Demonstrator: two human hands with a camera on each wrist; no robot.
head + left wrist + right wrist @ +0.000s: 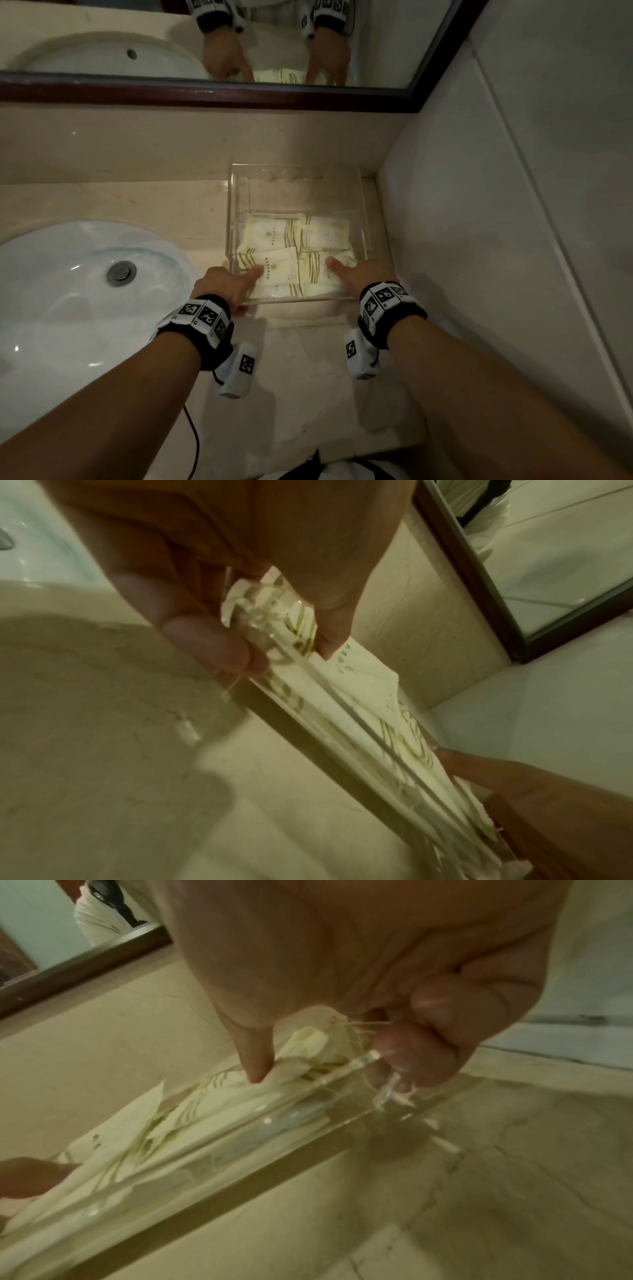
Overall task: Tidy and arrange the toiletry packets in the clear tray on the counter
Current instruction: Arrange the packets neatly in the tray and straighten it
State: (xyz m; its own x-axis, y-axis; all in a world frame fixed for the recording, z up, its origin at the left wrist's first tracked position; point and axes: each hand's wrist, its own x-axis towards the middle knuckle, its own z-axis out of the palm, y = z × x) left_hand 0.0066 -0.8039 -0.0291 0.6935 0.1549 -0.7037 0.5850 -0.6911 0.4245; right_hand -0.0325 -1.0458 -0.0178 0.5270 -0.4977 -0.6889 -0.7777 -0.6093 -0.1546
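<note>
A clear acrylic tray (295, 170) sits on the beige counter in the corner by the right wall. Several cream packets with gold stripes (270, 236) lie flat in its near half; the far half is bare. My left hand (236, 284) grips the near left corner, its thumb inside on a packet (356, 669) and its fingers (212, 642) curled outside the wall. My right hand (352, 274) grips the near right corner the same way. In the right wrist view its thumb presses a packet (212, 1096) and its fingers (411, 1058) wrap the tray edge (363, 1060).
A white sink basin (68, 291) with a metal drain (121, 273) lies close to the left of the tray. A mirror with a dark wooden frame (205, 92) runs along the back. A pale tiled wall (513, 205) bounds the right. Bare counter (301, 359) extends toward me.
</note>
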